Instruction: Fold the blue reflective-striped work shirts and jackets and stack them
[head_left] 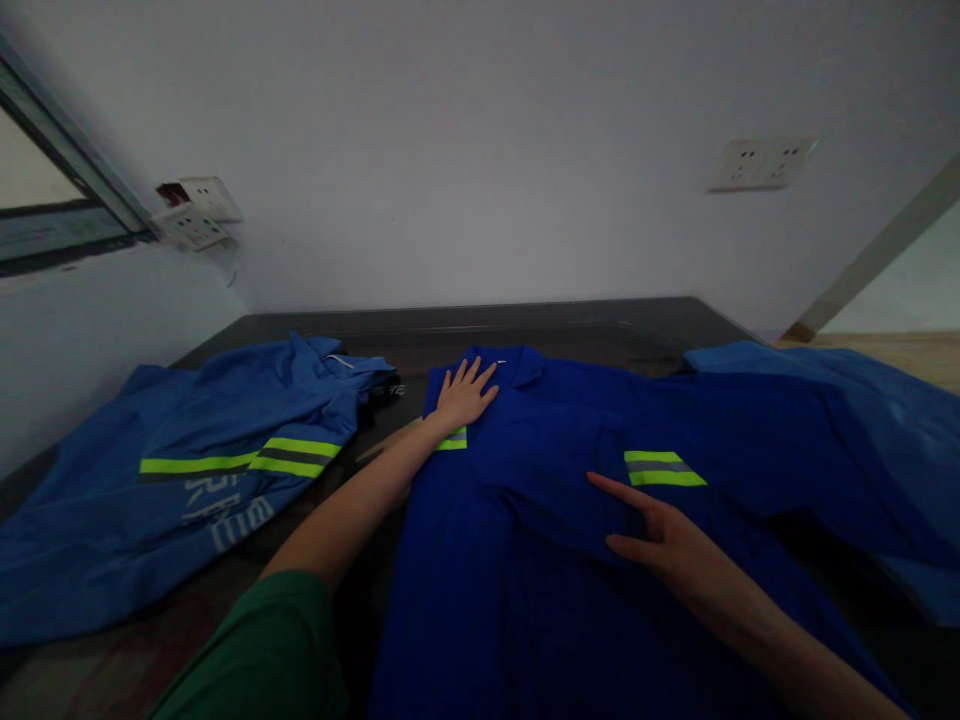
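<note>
A dark blue work jacket (555, 450) with yellow-green and grey reflective bands lies spread on a dark table (420, 325), its collar toward the wall. My left hand (465, 393) rests flat on it beside the collar, fingers spread. Over the middle of the jacket, near the right reflective band (664, 468), is my right hand (656, 530), with index finger and thumb stretched apart and touching the cloth; its other fingers are curled and partly hidden. Neither hand visibly grips the fabric.
On the left lies a lighter blue garment (247, 410) with reflective bands and pale lettering. Another lighter blue cloth (862, 400) is at the right, partly under the jacket's sleeve. Behind the table stands a wall (480, 170) with sockets (763, 163); a window frame (67, 150) is upper left.
</note>
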